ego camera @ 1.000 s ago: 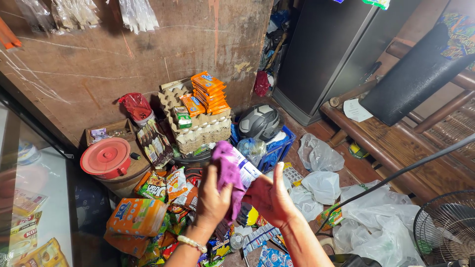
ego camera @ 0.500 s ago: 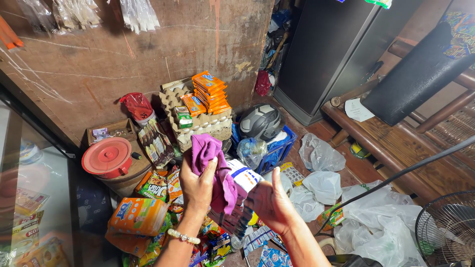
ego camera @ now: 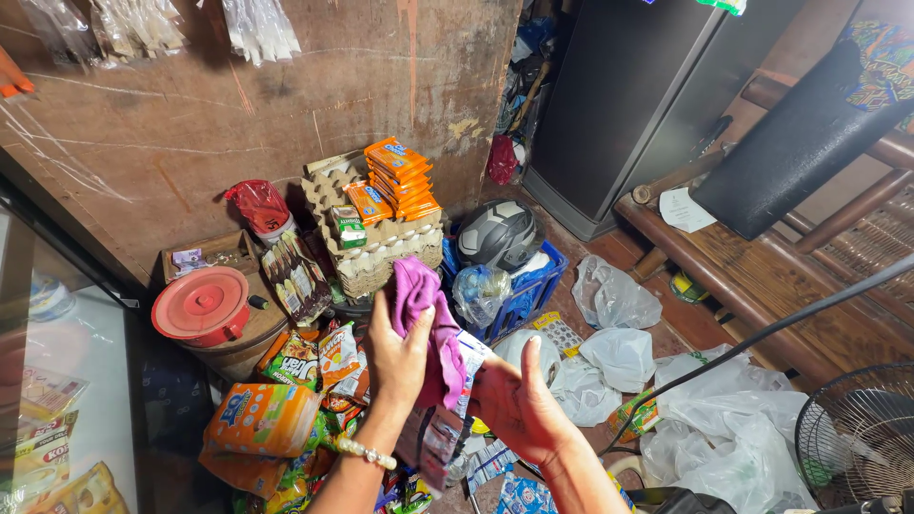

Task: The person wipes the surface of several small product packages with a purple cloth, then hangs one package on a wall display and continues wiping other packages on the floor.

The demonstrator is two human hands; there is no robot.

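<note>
The left hand (ego camera: 398, 354) grips a purple cloth (ego camera: 426, 314) and presses it on a strip of small packets (ego camera: 447, 419). The right hand (ego camera: 514, 405) is closed on that strip and holds it up from below. Both are up in the air, over a pile of snack bags (ego camera: 286, 381) on the floor. Egg trays (ego camera: 381, 252) and a grey helmet (ego camera: 500, 233) sit just behind.

Flat orange packets (ego camera: 402, 176) stacked above the middle, on grey egg trays. Big orange snack bag (ego camera: 262, 419) at lower left. Small green box (ego camera: 349, 228) beside the packets.
</note>
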